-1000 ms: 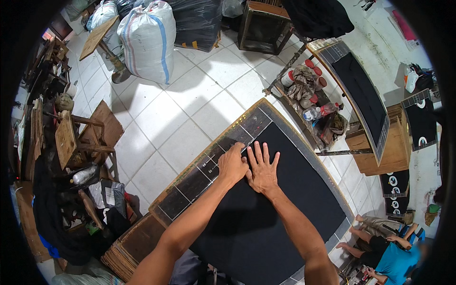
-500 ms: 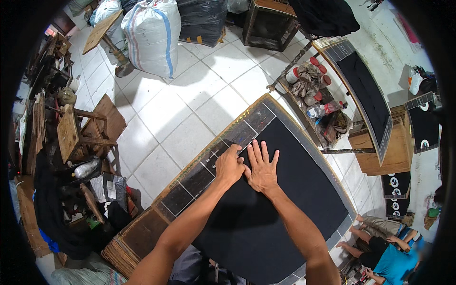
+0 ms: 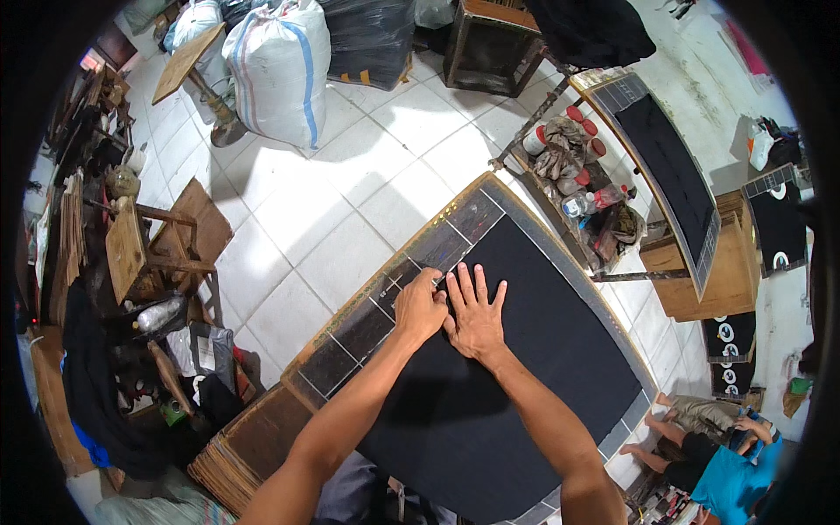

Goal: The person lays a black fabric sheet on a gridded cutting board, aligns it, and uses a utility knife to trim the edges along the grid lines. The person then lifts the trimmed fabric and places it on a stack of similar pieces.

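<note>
A black cloth [image 3: 560, 367] lies over a dark gridded board [image 3: 346, 337] in front of me, leaving a gridded strip bare along the upper-left side. My left hand [image 3: 420, 308] rests at that edge of the cloth, fingers curled on it, thumb beside my other hand. My right hand [image 3: 474, 317] lies flat on the cloth just to the right, fingers spread.
Stacked boards [image 3: 223, 464] adjoin at lower left, near a wooden stool [image 3: 131, 249] and clutter. A white sack [image 3: 276, 79] stands behind. To the right are a shelf of containers [image 3: 577, 201], another board [image 3: 665, 166] and a co-worker [image 3: 735, 481], seated low.
My right hand has slid slightly toward the lower left on the cloth, and my left hand has shifted a little with it. The co-worker has changed posture slightly.
</note>
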Available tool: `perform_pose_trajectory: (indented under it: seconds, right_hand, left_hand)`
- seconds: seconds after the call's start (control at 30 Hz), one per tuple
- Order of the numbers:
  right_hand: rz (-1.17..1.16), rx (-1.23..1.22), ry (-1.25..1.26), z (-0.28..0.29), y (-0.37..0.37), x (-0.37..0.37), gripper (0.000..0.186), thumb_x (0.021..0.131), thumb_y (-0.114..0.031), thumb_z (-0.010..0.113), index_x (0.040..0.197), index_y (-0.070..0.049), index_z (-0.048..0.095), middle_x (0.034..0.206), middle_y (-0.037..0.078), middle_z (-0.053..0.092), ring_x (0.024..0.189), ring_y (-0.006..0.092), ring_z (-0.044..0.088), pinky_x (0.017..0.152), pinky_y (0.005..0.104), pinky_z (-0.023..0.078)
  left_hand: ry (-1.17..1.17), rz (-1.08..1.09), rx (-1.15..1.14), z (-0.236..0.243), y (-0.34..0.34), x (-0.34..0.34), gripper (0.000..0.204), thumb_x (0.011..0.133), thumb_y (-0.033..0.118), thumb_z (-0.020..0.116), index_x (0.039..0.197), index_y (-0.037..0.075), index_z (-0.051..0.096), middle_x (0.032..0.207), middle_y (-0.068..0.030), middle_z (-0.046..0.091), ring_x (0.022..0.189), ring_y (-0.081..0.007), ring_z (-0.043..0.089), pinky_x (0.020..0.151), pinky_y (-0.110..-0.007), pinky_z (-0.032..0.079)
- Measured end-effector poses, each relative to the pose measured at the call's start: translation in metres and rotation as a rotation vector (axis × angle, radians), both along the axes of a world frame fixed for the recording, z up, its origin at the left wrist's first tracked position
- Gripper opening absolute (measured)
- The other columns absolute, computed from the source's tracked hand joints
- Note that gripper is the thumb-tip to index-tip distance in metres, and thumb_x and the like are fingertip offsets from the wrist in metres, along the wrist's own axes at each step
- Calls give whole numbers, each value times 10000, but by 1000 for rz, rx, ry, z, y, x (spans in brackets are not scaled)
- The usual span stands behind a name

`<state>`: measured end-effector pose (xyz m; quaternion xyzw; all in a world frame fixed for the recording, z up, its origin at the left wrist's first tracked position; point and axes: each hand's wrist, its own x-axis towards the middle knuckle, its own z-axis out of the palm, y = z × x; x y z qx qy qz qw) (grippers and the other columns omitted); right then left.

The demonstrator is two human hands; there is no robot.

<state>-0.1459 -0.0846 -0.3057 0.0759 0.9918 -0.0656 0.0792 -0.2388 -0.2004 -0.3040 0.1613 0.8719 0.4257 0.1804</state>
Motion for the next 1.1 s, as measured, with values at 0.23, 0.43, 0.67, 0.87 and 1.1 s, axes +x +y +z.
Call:
perform_pose_trajectory:
  seconds: [0.23,0.43,0.67,0.87,1.1]
  right_hand:
    - [-51,-22,-8,-1,-12,3,718,977,-462,454,1565,-92,274,1656,125,167,1531,363,93,1144,718,69]
    - [-40,-38,93,2,-19,8,727,925,-461,528,1542,-123,346,1644,118,212,1528,339,124,1139,701,104]
    - [-94,-170,151,1,-18,17,738,959,-533,460,1552,-114,331,1647,102,222,1536,310,116,1180,658,64]
    - [-96,-249,149,-2,-16,22,727,969,-542,436,1550,-117,335,1648,104,216,1540,308,98,1185,663,35]
    - [-87,-120,176,0,-19,20,717,975,-543,441,1538,-107,357,1634,93,254,1530,291,136,1176,648,81]
  left_hand:
    - [-1,-11,6,-6,-5,-1,296,796,0,652,1090,35,630,859,-170,674,810,-382,677,709,-469,521]
    - [171,16,71,-16,-10,7,269,823,17,643,1086,73,646,817,-163,679,723,-324,670,669,-427,518]
    - [152,-165,61,-28,-21,-7,392,785,-15,742,1156,19,618,708,-77,644,638,-188,607,658,-365,502]
    - [75,-174,80,-40,-19,-10,357,825,8,751,1153,3,609,710,-60,615,627,-133,588,601,-300,492]
    - [46,-87,165,-38,-28,-3,357,780,-56,742,1107,51,644,746,-16,584,676,-128,564,640,-296,485]
